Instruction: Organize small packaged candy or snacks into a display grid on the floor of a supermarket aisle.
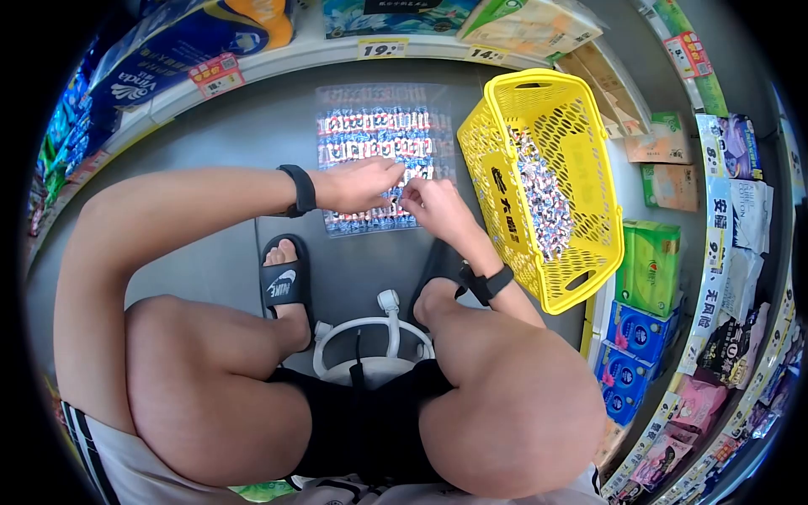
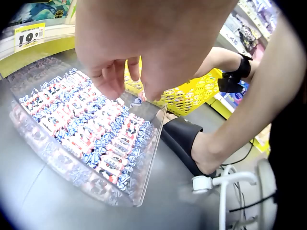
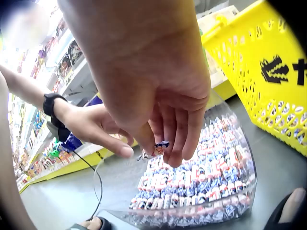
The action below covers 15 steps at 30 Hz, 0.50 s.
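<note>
A clear box [image 1: 326, 229] [image 2: 136, 194] on the floor holds rows of wrapped candies [image 1: 362, 150] [image 2: 72, 115] [image 3: 206, 167] in blue, white and red. Above it, my right hand [image 1: 442, 210] [image 3: 148, 81] pinches one small wrapped candy [image 3: 162, 145] between thumb and fingers. My left hand [image 1: 360, 183] [image 2: 144, 48] [image 3: 96, 125] hovers just beside it over the box, fingers loosely bent, with nothing plainly gripped. In the left wrist view, a candy [image 2: 139, 99] shows below the left fingers; that view does not tell which hand holds it.
A yellow basket [image 1: 484, 168] [image 3: 240, 57] with many loose candies inside stands right of the box. Shelves with price tags [image 1: 383, 48] and packaged goods [image 1: 648, 265] run behind and along the right. A white stool base [image 1: 391, 324] and sandalled feet [image 1: 286, 278] are close below.
</note>
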### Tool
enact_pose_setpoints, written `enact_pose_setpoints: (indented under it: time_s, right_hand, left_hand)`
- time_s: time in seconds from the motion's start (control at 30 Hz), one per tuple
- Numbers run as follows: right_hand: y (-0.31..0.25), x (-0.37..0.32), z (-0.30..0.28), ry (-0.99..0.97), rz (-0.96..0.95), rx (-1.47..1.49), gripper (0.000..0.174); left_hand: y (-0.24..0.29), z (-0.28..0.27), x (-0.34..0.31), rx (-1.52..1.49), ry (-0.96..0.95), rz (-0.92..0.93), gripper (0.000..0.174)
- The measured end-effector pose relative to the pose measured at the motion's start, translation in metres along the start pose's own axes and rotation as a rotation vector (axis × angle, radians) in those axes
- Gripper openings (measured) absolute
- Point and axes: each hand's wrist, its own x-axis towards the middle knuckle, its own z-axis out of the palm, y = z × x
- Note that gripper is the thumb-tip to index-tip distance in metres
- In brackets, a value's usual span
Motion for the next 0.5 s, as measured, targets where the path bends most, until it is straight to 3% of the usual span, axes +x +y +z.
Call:
enact_pose_setpoints:
  time_s: [0.03,0.07,0.2,0.33,0.43,0.5]
  right_hand:
    - [0.006,0.003,0.012,0.0,0.001,0.001,0.014]
    - [0.012,0.005,0.023,0.013,0.053,-0.042,0.014]
    - [0.035,0.011,0.061,0.031,0.231,-0.11,0.015]
    - [0.043,0.015,0.073,-0.01,0.415,-0.131,0.015]
    - [0.043,0.015,0.083,-0.014,0.368,-0.035,0.018]
    - [0.041,0.017,0.088,-0.001,0.378,-0.03,0.018]
  left_hand:
    - [0.001,-0.001,-0.005,0.099,0.032,0.026,0.03]
    - [-0.001,-0.004,-0.008,0.129,-0.112,-0.043,0.036]
    - [-0.022,0.018,-0.026,0.17,-0.321,0.01,0.042]
    - [-0.025,0.038,-0.038,0.19,-0.388,0.053,0.048]
    - [-0.025,0.05,-0.047,0.221,-0.292,0.082,0.046]
    - [-0.025,0.051,-0.044,0.199,-0.378,0.061,0.055]
